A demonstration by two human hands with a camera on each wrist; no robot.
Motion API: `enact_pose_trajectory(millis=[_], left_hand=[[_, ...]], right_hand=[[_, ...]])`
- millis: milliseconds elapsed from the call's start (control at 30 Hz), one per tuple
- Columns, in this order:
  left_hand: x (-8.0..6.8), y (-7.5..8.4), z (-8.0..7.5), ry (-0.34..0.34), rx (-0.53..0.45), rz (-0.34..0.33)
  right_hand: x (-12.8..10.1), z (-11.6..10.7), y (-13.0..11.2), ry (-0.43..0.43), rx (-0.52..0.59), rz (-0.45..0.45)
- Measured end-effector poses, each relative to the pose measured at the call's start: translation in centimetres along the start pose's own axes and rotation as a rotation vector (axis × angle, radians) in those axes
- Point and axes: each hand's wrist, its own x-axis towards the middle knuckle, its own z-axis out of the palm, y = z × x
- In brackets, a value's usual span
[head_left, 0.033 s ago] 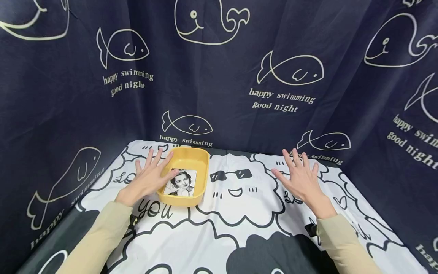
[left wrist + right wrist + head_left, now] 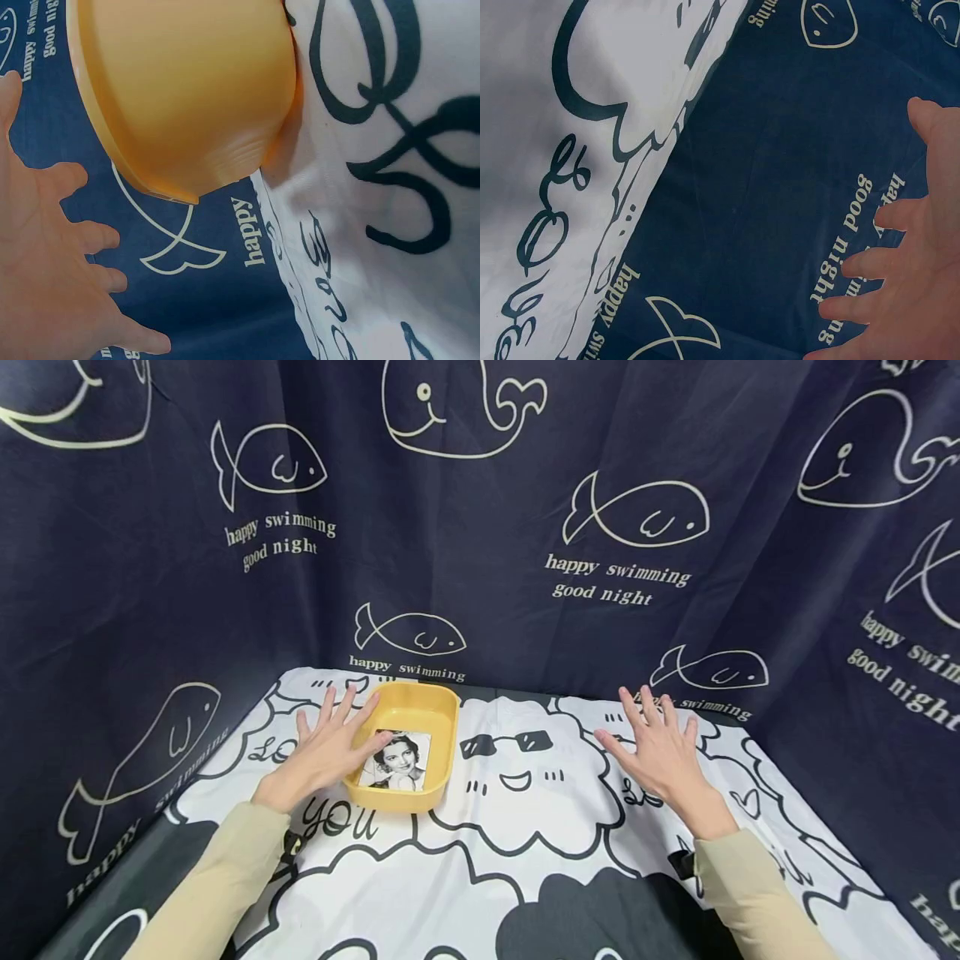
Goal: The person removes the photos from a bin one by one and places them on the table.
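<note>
Broadly, the counter (image 2: pixel 525 860) under its cartoon cloth carries a yellow tray (image 2: pixel 442 727) at the left, just beside the left hand (image 2: pixel 326 752), whose grip is spread flat with fingers straight along the tray's near wall. Well apart, the right hand (image 2: pixel 663 752) lies equally spread on bare cloth. Smallest, a black-and-white photo (image 2: pixel 397 760) lies inside the tray; whether the fingertips touch the tray is hard to tell.

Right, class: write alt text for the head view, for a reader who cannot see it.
Two open hands, left hand and right hand, hover over a black-and-white cartoon tablecloth; the left is beside a shallow yellow plastic tray holding a black-and-white portrait photo.
</note>
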Motion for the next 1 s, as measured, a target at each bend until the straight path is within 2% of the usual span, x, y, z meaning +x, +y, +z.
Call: enact_pose_trajectory(millis=[367,700,867,1000], left_hand=[[0.0,0.0,-0.2,0.004,-0.025,-0.021],[-0.4,-0.4,-0.4,-0.03,-0.072,-0.054],[-0.3,-1.0,-0.3,-0.061,-0.127,-0.094],[0.0,-1.3,0.0,-0.062,-0.213,-0.145]], right_hand=[[0.3,-0.5,-0.4,0.037,0.002,-0.051],[0.7,-0.3,-1.1,0.019,0.032,-0.076],[1.1,-0.2,-1.6,0.001,0.027,-0.083],[1.4,-0.2,-2.4,0.005,0.036,-0.107]])
